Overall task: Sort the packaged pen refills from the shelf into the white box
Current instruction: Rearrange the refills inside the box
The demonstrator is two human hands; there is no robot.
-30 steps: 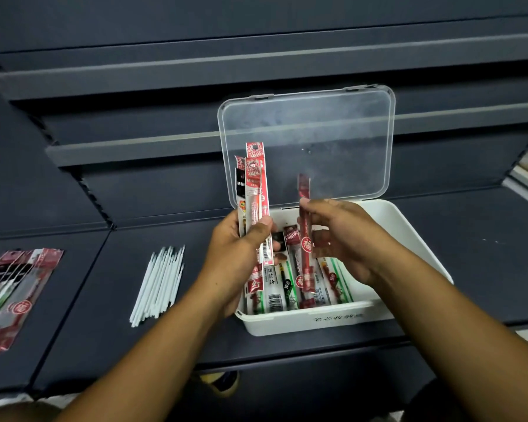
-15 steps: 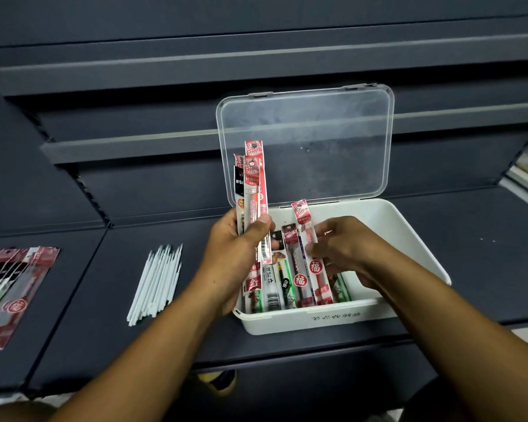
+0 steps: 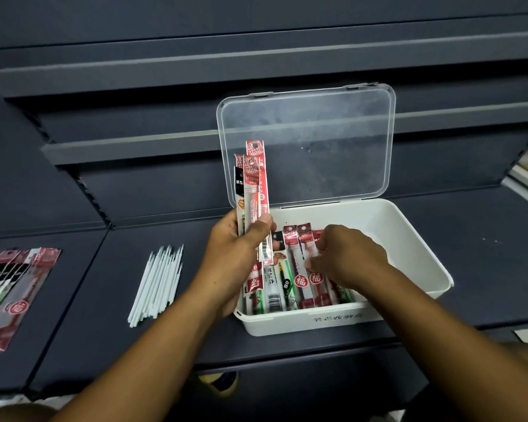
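The step in hand is the filling of the white box (image 3: 290, 325), which stands on the dark shelf (image 3: 476, 257) with its clear lid (image 3: 308, 147) tipped up at the box's far edge. The left hand (image 3: 235, 257) grips a sheaf of packaged refills (image 3: 255, 184) upright at the box's left end, thumb across the front. The right hand (image 3: 352, 258) is down inside the box, fingers bent onto the newest red packet (image 3: 316, 280); whether it pinches or only presses it flat, I cannot tell.

The row of packets (image 3: 287, 287) lies side by side along the box's floor, long way from front wall to back, filling the left half. The right half shows bare white.

The next move, I judge, calls for freeing the right hand, drawing one packet off the front of the sheaf, and laying it just right of the row without sliding its neighbours askew.

The packets are narrow, flat and glossy, mostly red and white, some black or green, and look slippery. A pile of packets (image 3: 11, 295) lies well left of the box, not yet sorted, and loose white refills (image 3: 159, 281) lie between pile and box.
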